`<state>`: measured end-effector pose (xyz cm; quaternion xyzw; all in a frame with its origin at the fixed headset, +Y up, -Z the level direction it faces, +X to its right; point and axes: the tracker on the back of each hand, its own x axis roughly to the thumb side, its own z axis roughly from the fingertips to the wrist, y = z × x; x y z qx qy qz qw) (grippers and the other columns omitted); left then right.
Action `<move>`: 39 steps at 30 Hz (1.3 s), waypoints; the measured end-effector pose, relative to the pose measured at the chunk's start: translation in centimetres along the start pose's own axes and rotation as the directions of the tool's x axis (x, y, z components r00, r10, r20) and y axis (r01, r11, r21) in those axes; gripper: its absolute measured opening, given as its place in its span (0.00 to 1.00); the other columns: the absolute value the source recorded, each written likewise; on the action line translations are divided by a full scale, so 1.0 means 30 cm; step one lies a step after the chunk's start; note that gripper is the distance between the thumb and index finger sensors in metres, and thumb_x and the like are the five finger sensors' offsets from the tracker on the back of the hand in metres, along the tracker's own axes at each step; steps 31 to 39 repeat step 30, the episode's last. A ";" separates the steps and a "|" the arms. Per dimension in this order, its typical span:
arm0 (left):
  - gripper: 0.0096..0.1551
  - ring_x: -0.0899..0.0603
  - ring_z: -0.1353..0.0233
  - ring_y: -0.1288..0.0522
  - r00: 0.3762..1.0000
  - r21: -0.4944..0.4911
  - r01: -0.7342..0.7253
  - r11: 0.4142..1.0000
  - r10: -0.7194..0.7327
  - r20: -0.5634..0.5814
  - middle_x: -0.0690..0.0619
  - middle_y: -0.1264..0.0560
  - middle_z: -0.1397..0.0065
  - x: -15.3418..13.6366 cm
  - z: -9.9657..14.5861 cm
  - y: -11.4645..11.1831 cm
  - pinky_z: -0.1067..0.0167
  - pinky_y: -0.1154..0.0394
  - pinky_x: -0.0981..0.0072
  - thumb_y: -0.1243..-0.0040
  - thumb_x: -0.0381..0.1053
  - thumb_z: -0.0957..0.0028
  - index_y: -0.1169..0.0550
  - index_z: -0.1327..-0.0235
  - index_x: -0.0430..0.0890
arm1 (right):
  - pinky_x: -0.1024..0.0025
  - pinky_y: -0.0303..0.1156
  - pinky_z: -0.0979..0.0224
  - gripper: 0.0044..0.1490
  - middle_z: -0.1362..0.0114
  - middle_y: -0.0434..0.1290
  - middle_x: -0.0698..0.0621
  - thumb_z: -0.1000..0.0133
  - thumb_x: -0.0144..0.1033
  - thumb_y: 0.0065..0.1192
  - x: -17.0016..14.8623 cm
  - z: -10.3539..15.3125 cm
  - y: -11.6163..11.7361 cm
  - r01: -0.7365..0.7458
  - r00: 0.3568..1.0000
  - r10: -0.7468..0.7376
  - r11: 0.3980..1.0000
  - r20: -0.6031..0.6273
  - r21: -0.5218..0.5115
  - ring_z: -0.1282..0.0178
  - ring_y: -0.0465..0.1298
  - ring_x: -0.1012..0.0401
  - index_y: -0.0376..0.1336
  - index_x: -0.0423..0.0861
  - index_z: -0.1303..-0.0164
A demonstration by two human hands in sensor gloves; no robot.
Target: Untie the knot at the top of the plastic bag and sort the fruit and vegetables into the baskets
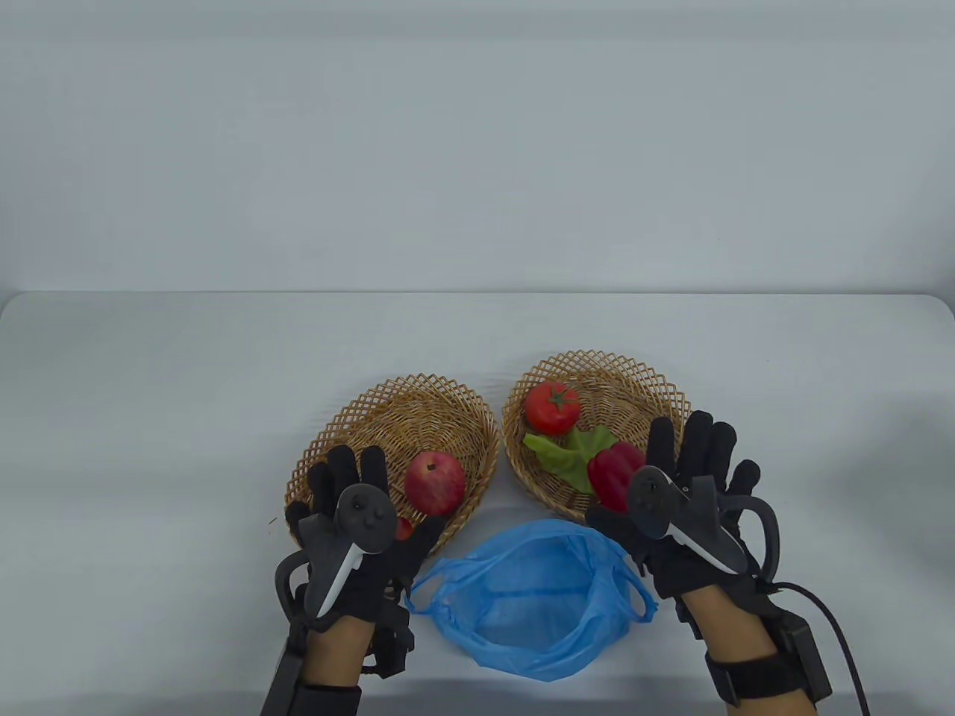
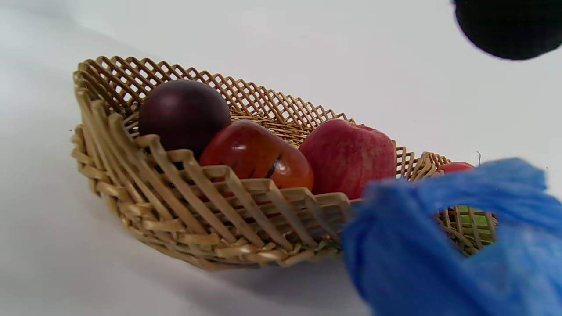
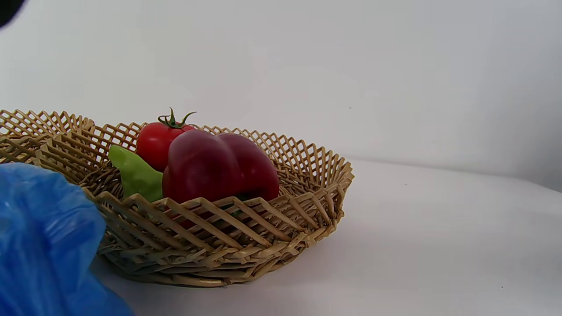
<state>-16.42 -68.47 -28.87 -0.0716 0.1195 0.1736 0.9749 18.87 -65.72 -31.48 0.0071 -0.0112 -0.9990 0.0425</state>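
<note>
In the table view the blue plastic bag [image 1: 533, 597] lies slack and open-mouthed at lower centre on the surface [image 1: 149, 388], apparently emptied, since the produce already sits sorted: an apple [image 1: 435, 482] in the left basket [image 1: 388, 403], a tomato [image 1: 551, 407], a green leaf [image 1: 563, 456] and a red pepper [image 1: 613, 472] in the right basket [image 1: 604, 369]. The left hand [image 1: 351, 514] hovers over the left basket's near rim, fingers straight and spread, holding nothing; the right hand [image 1: 690, 492] hovers likewise beside the pepper, also empty. The bag lies between and just below both hands. The left wrist view shows a dark plum [image 2: 184, 114] and an orange-red fruit [image 2: 257, 153] beside the apple, the bag at lower right. The right wrist view shows the pepper foremost, the bag at lower left.
</note>
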 end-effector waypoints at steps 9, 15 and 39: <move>0.67 0.41 0.07 0.73 1.000 -0.020 -0.002 1.000 0.002 -0.014 0.60 0.76 0.13 -0.004 -0.001 -0.003 0.15 0.70 0.28 0.49 0.83 0.63 0.73 0.27 0.69 | 0.19 0.30 0.29 0.81 0.22 0.15 0.28 0.57 0.84 0.47 -0.003 -0.004 0.008 -0.002 1.000 0.002 1.000 -0.006 0.028 0.22 0.19 0.31 0.12 0.44 0.28; 0.68 0.41 0.07 0.72 1.000 -0.013 -0.008 1.000 0.007 -0.018 0.59 0.76 0.13 -0.007 0.003 0.003 0.15 0.69 0.28 0.48 0.83 0.64 0.73 0.27 0.68 | 0.19 0.30 0.28 0.80 0.22 0.15 0.28 0.57 0.84 0.47 -0.004 -0.007 0.010 0.000 1.000 0.001 0.999 -0.005 0.034 0.22 0.19 0.31 0.13 0.43 0.28; 0.68 0.40 0.08 0.71 1.000 -0.009 -0.010 1.000 0.010 -0.028 0.59 0.75 0.12 -0.014 0.000 0.007 0.16 0.69 0.28 0.48 0.83 0.64 0.72 0.26 0.67 | 0.19 0.30 0.28 0.80 0.22 0.15 0.28 0.57 0.84 0.47 -0.004 -0.009 0.013 0.014 1.000 -0.014 0.998 0.002 0.058 0.22 0.19 0.31 0.13 0.43 0.28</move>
